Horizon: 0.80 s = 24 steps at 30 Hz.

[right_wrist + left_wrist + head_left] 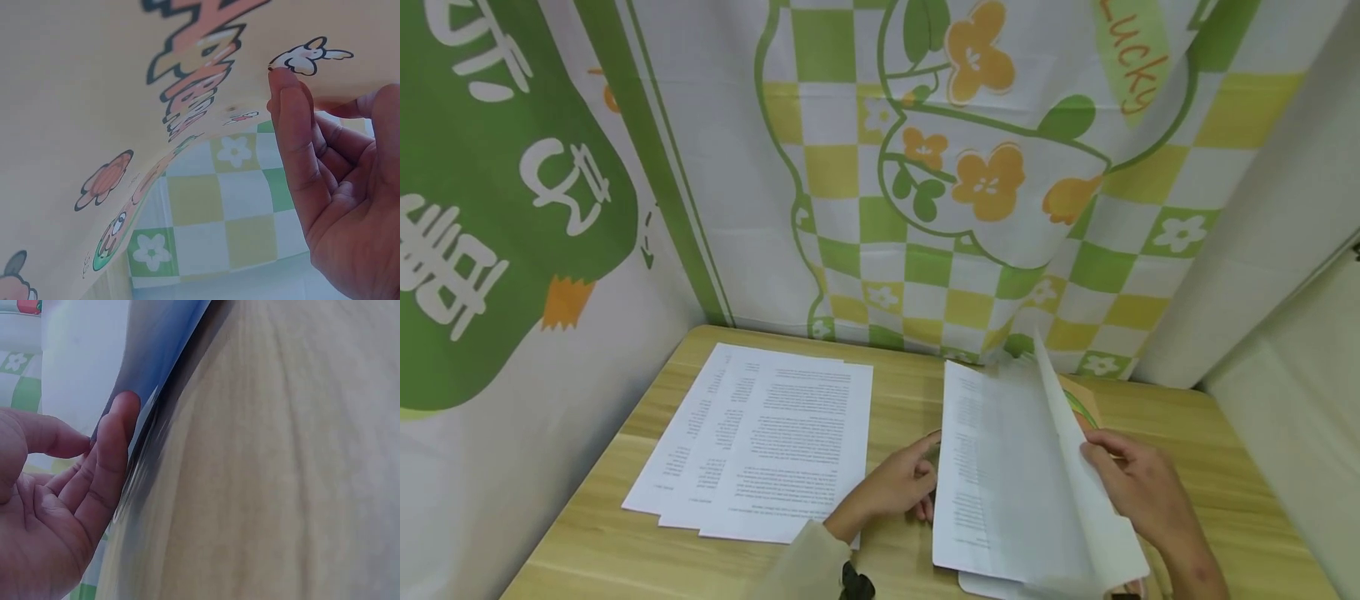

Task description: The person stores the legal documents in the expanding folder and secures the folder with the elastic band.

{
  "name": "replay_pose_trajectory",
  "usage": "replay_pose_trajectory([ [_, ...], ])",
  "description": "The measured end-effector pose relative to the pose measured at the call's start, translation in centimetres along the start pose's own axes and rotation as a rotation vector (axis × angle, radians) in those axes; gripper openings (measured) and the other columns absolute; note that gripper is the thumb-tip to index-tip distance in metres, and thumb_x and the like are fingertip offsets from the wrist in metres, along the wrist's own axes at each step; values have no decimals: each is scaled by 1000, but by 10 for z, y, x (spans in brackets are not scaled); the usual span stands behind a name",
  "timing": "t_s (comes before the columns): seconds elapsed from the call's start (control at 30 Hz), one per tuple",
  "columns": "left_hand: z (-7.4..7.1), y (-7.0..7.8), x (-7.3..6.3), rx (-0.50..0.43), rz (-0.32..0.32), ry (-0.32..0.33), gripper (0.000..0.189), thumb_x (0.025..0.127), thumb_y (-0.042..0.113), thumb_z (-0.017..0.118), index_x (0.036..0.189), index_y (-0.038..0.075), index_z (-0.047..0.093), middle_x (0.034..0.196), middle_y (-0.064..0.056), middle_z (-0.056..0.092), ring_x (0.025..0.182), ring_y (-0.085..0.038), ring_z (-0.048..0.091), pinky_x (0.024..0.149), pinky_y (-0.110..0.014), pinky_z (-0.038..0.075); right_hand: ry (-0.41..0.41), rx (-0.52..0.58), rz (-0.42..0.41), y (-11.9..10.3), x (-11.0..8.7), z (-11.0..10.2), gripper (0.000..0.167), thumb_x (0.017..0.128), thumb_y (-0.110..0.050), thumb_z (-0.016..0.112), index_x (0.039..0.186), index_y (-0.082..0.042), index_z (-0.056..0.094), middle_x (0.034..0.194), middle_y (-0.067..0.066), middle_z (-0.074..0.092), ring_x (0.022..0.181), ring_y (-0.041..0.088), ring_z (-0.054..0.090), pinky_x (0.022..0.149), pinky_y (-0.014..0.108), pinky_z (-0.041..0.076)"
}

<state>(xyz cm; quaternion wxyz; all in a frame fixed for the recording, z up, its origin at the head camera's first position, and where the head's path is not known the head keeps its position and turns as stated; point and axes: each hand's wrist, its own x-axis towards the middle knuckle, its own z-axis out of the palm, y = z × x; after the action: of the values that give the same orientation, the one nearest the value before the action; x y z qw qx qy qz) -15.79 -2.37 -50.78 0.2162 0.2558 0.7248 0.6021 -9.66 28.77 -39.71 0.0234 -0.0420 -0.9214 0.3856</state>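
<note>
A file folder stands partly open on the wooden table, its right cover [1063,442] raised and printed sheets [966,475] showing inside on the left. My right hand [1138,483] pinches that cover by its outer edge, thumb on the inner face. In the right wrist view the cover's outside [206,56] is cream with cartoon prints and large lettering, and the right fingers [294,137] lie against it. On the opposite side, my left hand [898,479] pinches the folder's left edge [156,381], thumb and fingers on either side of it.
To the left lie several overlapping printed sheets [797,450], close to my left forearm. The wooden table [595,517] backs onto a patterned curtain [880,167]. A dark object [856,582] is at my left sleeve [808,562].
</note>
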Motion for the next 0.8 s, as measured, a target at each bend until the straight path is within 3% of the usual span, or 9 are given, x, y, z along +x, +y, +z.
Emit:
replay_pose_trajectory([
  [0.17, 1, 2, 4, -32, -13, -6, 67, 100, -4, 51, 162, 9, 28, 76, -7, 67, 53, -21, 66, 50, -33, 57, -4, -8, 7, -1, 1, 0, 50, 107, -41, 55, 132, 1, 66, 107, 18, 72, 58, 20, 61, 53, 34, 49],
  [0.4, 4, -1, 11, -49, -13, -45, 65, 100, -1, 54, 160, 3, 28, 78, -7, 68, 57, -18, 69, 53, -31, 58, -3, -12, -3, -1, 2, 1, 49, 107, -40, 54, 131, 1, 66, 120, 23, 69, 65, 19, 65, 54, 35, 51],
  [0.8, 19, -2, 21, -21, -49, -74, 66, 102, 4, 58, 161, 5, 27, 74, -5, 68, 54, -16, 65, 50, -28, 54, 6, 5, -9, -1, 1, 2, 47, 107, -39, 55, 129, 1, 68, 116, 21, 71, 64, 18, 65, 53, 34, 52],
])
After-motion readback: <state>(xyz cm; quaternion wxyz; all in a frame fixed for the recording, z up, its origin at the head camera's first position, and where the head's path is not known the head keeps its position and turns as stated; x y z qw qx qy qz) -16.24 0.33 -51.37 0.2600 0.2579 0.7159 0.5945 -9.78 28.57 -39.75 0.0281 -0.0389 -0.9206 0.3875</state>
